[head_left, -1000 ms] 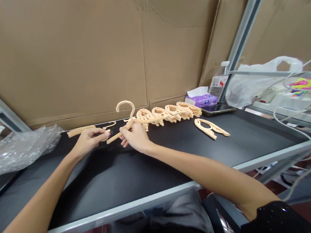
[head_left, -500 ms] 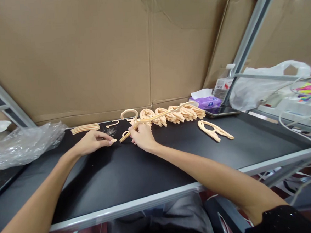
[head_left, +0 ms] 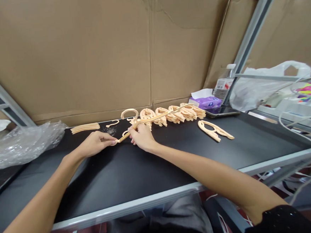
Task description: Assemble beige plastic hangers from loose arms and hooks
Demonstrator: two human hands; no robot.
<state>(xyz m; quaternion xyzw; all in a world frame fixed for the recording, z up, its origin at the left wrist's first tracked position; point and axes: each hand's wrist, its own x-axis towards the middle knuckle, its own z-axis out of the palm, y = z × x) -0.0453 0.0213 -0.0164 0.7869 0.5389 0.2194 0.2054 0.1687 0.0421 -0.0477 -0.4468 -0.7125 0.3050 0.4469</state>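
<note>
My right hand [head_left: 143,137] grips a cream plastic hanger [head_left: 158,116], whose long arm slants up to the right and whose hook stands toward the back. Pinched in the fingers of my left hand [head_left: 97,143] is a small cream plastic piece [head_left: 116,142], mostly covered by the fingertips. This piece touches the hanger's lower left end; whether they are joined I cannot tell. Behind my left hand lie a loose cream hook [head_left: 112,123] and several cream strips [head_left: 85,127] side by side. A folded hanger [head_left: 212,130] lies flat to the right.
Several stacks of cream hanger parts [head_left: 187,112] line the back of the black table [head_left: 159,173]. Beyond them are a purple tissue pack [head_left: 206,102], a bottle [head_left: 224,83] and a tablet [head_left: 222,111]. Crumpled clear plastic [head_left: 27,145] lies at left; a cardboard wall [head_left: 92,57] stands behind.
My left hand has moved slightly right and down, bringing the small piece against the hanger's end. My right hand and the hanger have barely moved.
</note>
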